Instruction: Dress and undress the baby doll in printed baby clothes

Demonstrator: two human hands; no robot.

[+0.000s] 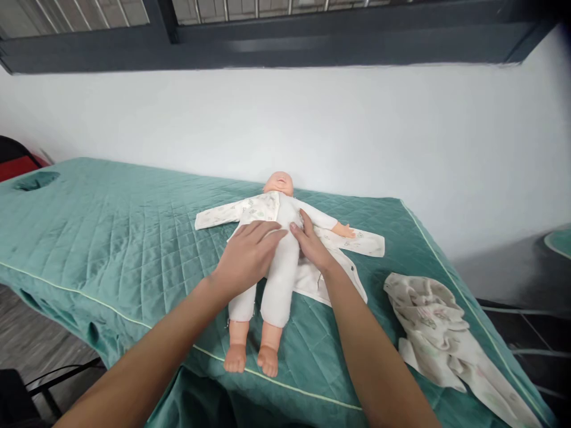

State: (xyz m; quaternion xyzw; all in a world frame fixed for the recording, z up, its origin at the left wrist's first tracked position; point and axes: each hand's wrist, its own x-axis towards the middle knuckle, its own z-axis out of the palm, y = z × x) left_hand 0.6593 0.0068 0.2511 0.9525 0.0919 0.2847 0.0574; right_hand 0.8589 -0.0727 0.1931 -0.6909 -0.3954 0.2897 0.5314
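A baby doll (pixel 280 261) with a white cloth body lies face up on the green quilted bed cover, its head toward the wall. One doll arm, on the left side of the picture, is inside a sleeve of a white printed baby shirt (pixel 261 207). The other sleeve lies spread flat under the doll's bare-handed arm, and part of the shirt shows beneath the body. My left hand (pixel 252 252) rests on the doll's belly and hip with its fingers stretched out. Against the doll's other side is my right hand (pixel 311 242), thumb and fingers apart.
A crumpled, printed baby garment (pixel 439 330) lies on the right part of the green bed cover (pixel 134 238). A white wall (pixel 223 119) rises behind the bed, under a dark window frame (pixel 312 44). A red and black chair (pixel 18 160) stands at far left.
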